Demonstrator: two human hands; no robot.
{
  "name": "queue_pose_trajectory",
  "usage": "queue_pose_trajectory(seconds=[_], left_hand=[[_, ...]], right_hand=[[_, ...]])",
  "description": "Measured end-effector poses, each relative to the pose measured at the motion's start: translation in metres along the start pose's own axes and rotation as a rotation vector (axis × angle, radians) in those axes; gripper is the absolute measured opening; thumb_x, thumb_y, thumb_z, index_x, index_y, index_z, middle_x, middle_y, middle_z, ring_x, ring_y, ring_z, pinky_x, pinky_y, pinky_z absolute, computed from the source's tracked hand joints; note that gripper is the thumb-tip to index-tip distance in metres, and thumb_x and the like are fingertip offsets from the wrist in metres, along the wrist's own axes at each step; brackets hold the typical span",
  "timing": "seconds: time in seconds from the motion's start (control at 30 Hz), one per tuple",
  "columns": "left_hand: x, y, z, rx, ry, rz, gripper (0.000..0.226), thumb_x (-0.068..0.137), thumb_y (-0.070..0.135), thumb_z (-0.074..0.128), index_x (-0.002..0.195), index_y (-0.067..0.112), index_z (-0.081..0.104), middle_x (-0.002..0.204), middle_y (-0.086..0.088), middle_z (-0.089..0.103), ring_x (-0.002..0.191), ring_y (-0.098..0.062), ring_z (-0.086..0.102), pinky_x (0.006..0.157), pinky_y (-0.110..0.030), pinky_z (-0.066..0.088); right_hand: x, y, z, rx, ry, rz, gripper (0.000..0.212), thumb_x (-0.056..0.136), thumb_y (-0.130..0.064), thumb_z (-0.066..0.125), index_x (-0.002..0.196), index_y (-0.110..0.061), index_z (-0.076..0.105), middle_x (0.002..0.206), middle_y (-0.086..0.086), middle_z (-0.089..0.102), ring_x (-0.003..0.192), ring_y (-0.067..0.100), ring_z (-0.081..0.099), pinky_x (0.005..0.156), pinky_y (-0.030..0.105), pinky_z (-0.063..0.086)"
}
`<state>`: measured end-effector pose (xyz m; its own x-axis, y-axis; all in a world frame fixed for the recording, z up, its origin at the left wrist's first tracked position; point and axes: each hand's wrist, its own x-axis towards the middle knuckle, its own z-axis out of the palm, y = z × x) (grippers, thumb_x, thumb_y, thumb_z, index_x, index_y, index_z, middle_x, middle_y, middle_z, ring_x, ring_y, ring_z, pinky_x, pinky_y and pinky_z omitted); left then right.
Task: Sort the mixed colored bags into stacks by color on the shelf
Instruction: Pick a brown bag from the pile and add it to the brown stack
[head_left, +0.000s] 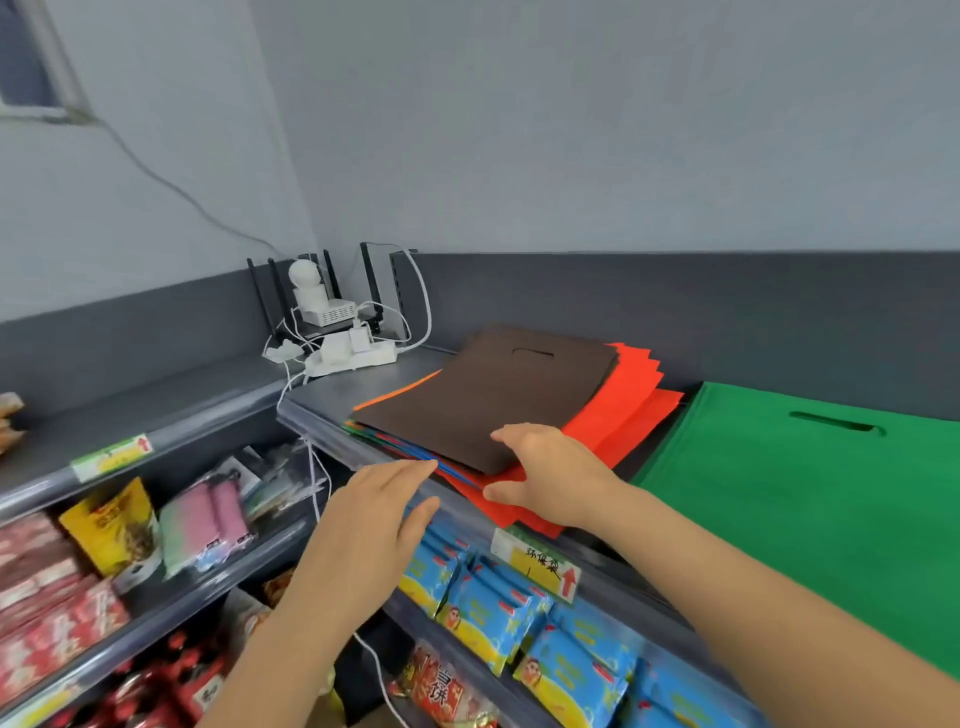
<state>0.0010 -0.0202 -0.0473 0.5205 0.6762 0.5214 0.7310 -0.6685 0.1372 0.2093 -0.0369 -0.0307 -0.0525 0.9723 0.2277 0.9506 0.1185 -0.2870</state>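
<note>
A mixed pile of flat bags lies on the top shelf (332, 395). A brown bag (493, 395) with a cut-out handle is on top. Red bags (628, 410) fan out beneath it to the right, and thin blue, green and orange edges show at the pile's front left. A green bag (810, 493) lies flat to the right, apart from the pile. My right hand (550, 475) is at the pile's front corner, fingers over the brown bag and thumb under the edges. My left hand (374, 512) hovers with fingers apart just left of that corner, holding nothing.
A router, a small white camera and a power strip (358, 356) with white cables stand at the shelf's back left corner. Lower shelves hold blue snack packets (493, 613), red packs (52, 613) and a yellow bag. A yellow price label (540, 569) hangs on the shelf's front rail.
</note>
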Motion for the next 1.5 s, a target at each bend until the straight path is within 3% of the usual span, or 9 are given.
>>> queue_pose_trajectory(seconds=[0.4,0.57,0.73,0.9,1.0,1.1,1.17,1.33,1.5], left_hand=[[0.097,-0.065,0.037,-0.137,-0.197,0.238,0.099,0.064,0.09,0.011,0.137,0.032,0.043,0.143,0.014,0.041,0.135,0.002,0.022,0.107,-0.018,0.016],[0.131,-0.088,0.049,-0.165,-0.508,0.289,0.111,0.045,0.097,0.021,0.139,0.041,0.034,0.148,0.016,0.031,0.139,0.002,0.014,0.111,-0.023,0.015],[0.147,-0.103,0.058,-0.266,-0.643,0.277,0.122,0.026,0.101,0.032,0.134,0.045,0.041,0.143,0.027,0.033,0.135,-0.001,0.028,0.108,-0.024,0.025],[0.16,-0.109,0.054,-0.26,-0.655,0.351,0.092,0.042,0.09,0.046,0.125,0.049,0.05,0.135,0.032,0.04,0.128,-0.001,0.038,0.101,-0.02,0.03],[0.169,-0.116,0.055,-0.309,-0.672,0.362,0.087,0.048,0.097,0.028,0.116,0.05,0.056,0.129,0.031,0.049,0.123,0.002,0.043,0.1,-0.022,0.033],[0.172,-0.117,0.056,-0.303,-0.667,0.369,0.042,0.082,0.068,0.037,0.093,0.037,0.064,0.096,0.022,0.062,0.101,-0.006,0.056,0.087,-0.027,0.041],[0.173,-0.115,0.057,-0.327,-0.623,0.374,0.042,0.095,0.05,0.033,0.069,0.02,0.047,0.07,0.005,0.052,0.075,-0.016,0.052,0.072,-0.033,0.039],[0.174,-0.116,0.062,-0.436,-0.5,0.233,0.044,0.099,0.04,0.03,0.063,0.014,0.032,0.062,0.001,0.04,0.063,-0.019,0.041,0.064,-0.035,0.032],[0.168,-0.12,0.069,-0.543,-0.424,0.152,0.045,0.099,0.041,0.03,0.061,0.017,0.032,0.059,0.002,0.041,0.061,-0.018,0.042,0.063,-0.036,0.032]], right_hand=[[0.031,0.015,0.003,0.159,0.036,0.147,0.035,0.094,-0.04,0.047,0.096,-0.013,0.069,0.097,0.005,0.07,0.093,0.023,0.062,0.082,0.037,0.047],[0.039,0.008,0.002,0.078,0.06,0.266,0.043,0.096,-0.039,0.045,0.059,-0.017,0.046,0.057,-0.005,0.044,0.065,0.021,0.041,0.063,0.031,0.032],[0.042,0.007,0.005,0.15,0.125,0.382,0.051,0.095,-0.037,0.048,0.053,-0.015,0.028,0.051,0.0,0.031,0.051,0.012,0.029,0.059,0.032,0.026],[0.037,0.009,0.018,0.207,0.189,0.413,0.042,0.094,-0.033,0.052,0.058,-0.013,0.042,0.056,0.001,0.041,0.055,0.011,0.036,0.061,0.035,0.034],[0.026,0.011,0.02,0.581,0.165,0.451,0.008,0.085,-0.006,0.064,0.089,-0.013,0.067,0.089,0.002,0.071,0.08,0.004,0.063,0.077,0.023,0.05],[0.015,0.014,0.016,0.817,0.166,0.485,0.048,0.071,0.005,0.074,0.11,-0.02,0.06,0.116,-0.005,0.065,0.105,0.0,0.061,0.09,0.013,0.046],[0.015,0.012,0.02,0.764,0.188,0.519,0.067,0.067,0.001,0.078,0.122,-0.025,0.051,0.128,-0.008,0.056,0.117,0.002,0.053,0.099,0.016,0.041],[0.018,0.005,0.04,0.66,0.285,0.625,0.106,0.067,-0.003,0.08,0.148,-0.016,0.013,0.146,-0.002,0.03,0.13,0.012,0.039,0.103,0.021,0.034],[0.016,0.004,0.048,0.655,0.315,0.661,0.106,0.068,-0.007,0.08,0.148,-0.013,0.01,0.15,0.006,0.032,0.127,0.01,0.04,0.103,0.021,0.035]])
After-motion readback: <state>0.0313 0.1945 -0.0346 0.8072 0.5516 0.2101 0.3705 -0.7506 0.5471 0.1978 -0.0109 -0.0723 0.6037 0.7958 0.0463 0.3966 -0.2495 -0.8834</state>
